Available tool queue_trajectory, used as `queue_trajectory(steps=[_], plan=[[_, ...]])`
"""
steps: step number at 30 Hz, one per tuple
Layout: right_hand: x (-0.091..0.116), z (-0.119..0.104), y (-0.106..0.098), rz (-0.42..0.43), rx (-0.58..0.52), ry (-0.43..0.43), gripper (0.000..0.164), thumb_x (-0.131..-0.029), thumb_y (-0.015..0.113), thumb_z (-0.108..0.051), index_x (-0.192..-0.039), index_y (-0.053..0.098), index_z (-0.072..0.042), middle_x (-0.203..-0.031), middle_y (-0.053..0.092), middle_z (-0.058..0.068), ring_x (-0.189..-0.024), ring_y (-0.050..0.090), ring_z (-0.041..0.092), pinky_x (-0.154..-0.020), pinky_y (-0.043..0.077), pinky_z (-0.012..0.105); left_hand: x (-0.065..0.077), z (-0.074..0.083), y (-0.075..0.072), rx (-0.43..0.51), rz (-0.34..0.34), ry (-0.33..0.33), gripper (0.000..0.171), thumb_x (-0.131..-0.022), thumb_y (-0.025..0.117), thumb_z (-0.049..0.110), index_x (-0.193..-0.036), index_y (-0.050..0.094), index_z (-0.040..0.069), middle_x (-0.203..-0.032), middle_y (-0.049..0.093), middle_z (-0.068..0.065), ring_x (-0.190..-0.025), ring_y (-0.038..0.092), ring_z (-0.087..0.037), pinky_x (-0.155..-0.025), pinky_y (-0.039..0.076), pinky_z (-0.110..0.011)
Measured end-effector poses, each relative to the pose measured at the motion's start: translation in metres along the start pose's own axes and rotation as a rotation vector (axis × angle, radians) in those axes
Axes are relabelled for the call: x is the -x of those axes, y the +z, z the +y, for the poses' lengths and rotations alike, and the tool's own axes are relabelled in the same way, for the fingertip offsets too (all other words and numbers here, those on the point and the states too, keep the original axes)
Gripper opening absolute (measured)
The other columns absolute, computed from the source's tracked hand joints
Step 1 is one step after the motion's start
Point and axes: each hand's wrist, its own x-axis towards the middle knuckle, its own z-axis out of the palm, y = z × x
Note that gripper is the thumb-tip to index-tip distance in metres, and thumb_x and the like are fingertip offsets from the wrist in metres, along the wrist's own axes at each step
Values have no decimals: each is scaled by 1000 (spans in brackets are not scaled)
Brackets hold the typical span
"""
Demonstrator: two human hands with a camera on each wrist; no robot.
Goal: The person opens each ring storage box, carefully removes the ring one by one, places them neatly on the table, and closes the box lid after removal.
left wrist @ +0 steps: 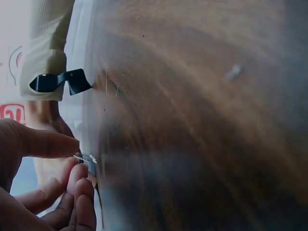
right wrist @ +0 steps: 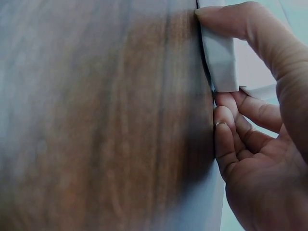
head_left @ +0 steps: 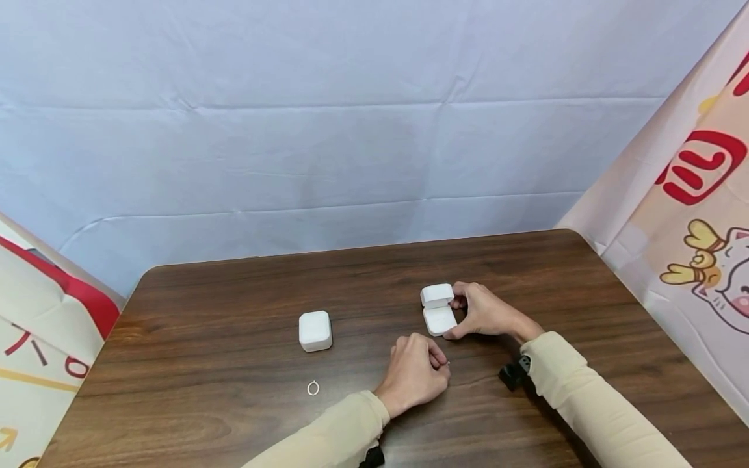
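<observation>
Between thumb and fingers my left hand (head_left: 414, 372) pinches a small silver ring (left wrist: 85, 158); the left wrist view shows its thin band and a bright bit at one end. In the head view only a glint of it pokes past the fingertips. My right hand (head_left: 488, 313) grips a white ring box (head_left: 440, 320) from its right side, thumb at the front corner and fingers toward the back. The box stands on the table with its lid raised and its white inside showing. In the right wrist view, the box's side (right wrist: 220, 60) lies between thumb and fingers.
A second white ring box (head_left: 315, 329), closed, stands to the left on the brown wooden table (head_left: 222, 312). Nearer the front lies another ring (head_left: 313, 388), left of my left forearm. A pale cloth (head_left: 292, 130) hangs behind the table, with printed cloths at both sides.
</observation>
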Motion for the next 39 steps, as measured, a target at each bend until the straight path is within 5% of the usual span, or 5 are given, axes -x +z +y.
queue_trajectory(steps=[15, 22, 27, 30, 39], plan=[[0, 0, -2, -1, 3, -2, 50, -61, 97, -19, -97, 64, -4, -87, 58, 3, -80, 55, 17, -71, 46, 25, -12, -3, -15, 31, 27, -93, 19, -69, 86, 18, -84, 77, 10, -76, 70, 6, -70, 62, -5, -68, 50, -27], [-1, -1, -2, -10, -11, -9, 49, -61, 96, -18, -96, 64, -5, -87, 58, 3, -80, 55, 18, -71, 47, 26, -47, -14, -48, 401, 78, -360, 28, -75, 89, 32, -89, 79, 10, -89, 72, 3, -83, 64, -12, -78, 51, -31], [0, 0, -2, -20, -17, 7, 52, -61, 96, -19, -100, 65, -3, -89, 59, 2, -81, 56, 18, -72, 48, 27, -71, -26, -54, 633, 23, -514, 40, -78, 87, 38, -95, 78, 3, -101, 73, -9, -94, 66, -24, -90, 51, -39], [0, 0, -2, -17, -11, 0, 53, -61, 96, -20, -100, 65, -3, -89, 59, 0, -82, 56, 17, -73, 48, 27, -81, -28, -50, 686, -23, -533, 40, -77, 88, 36, -95, 76, 2, -100, 74, -14, -88, 68, -25, -89, 54, -39], [-1, -2, -2, -27, -15, 1, 51, -62, 96, -21, -97, 62, -5, -89, 58, 2, -82, 55, 19, -72, 48, 27, -94, -26, -37, 653, -77, -560, 25, -78, 88, 29, -72, 71, 11, -71, 64, 0, -64, 56, -11, -72, 50, -29]])
